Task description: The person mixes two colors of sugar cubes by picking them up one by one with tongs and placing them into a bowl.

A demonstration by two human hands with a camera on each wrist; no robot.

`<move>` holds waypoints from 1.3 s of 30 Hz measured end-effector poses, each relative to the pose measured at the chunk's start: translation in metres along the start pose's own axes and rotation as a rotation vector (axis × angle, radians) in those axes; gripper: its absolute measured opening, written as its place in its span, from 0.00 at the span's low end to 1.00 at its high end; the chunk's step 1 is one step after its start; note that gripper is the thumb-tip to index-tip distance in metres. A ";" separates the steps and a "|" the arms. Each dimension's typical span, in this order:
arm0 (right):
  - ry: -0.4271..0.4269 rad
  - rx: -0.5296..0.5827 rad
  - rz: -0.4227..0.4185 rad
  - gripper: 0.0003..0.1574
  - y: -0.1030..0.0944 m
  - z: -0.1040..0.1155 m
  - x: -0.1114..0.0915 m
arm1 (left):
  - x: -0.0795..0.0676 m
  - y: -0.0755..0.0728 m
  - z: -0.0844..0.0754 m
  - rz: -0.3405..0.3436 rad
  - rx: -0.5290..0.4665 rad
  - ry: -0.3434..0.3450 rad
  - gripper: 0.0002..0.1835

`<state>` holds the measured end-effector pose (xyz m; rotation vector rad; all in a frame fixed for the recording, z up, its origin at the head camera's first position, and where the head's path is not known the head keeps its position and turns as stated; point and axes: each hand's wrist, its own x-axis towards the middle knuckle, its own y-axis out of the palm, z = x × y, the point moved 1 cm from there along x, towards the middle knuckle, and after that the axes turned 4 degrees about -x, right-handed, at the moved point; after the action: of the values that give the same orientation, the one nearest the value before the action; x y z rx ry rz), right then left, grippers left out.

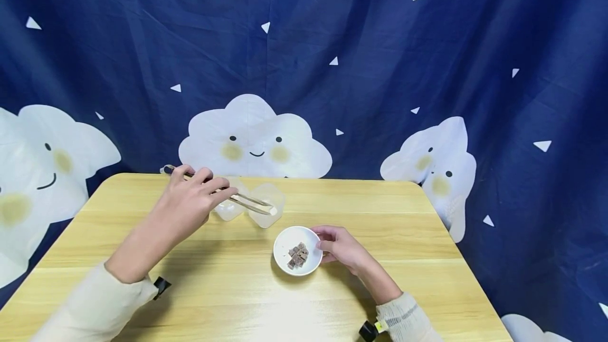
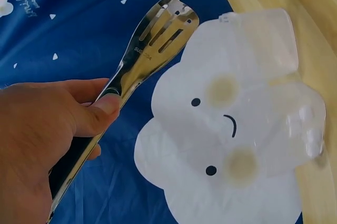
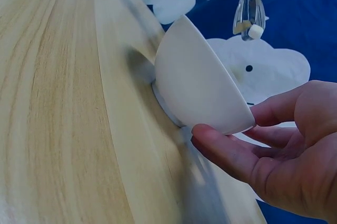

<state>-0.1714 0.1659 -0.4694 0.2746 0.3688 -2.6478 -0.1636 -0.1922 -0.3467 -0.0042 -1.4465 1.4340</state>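
Observation:
My left hand [image 1: 192, 199] holds metal tongs [image 2: 158, 40] with slotted heads, above the far part of the table. Between the tong tips sits a small white cube [image 3: 256, 31], plain in the right wrist view. Below and around the tips lies an opened clear plastic box [image 1: 228, 211] in two halves; pale pieces [image 2: 303, 114] show in one half in the left wrist view. My right hand [image 1: 344, 249] grips the rim of a white bowl [image 3: 197, 82], thumb and fingers on its side. Several brown cubes [image 1: 298, 256] lie in the bowl.
The light wooden table [image 1: 228, 300] ends at a far edge against a dark blue curtain [image 1: 361, 83] printed with white clouds and triangles. A black wrist device [image 1: 162, 286] sits at the left sleeve, another [image 1: 368, 331] at the right sleeve.

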 end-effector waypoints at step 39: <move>0.007 0.011 -0.002 0.29 0.000 0.000 -0.001 | -0.009 0.020 -0.018 0.014 0.001 -0.030 0.27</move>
<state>-0.1706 0.1667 -0.4695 0.2865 0.3569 -2.6523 -0.1606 -0.1789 -0.3714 0.0084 -1.4728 1.4519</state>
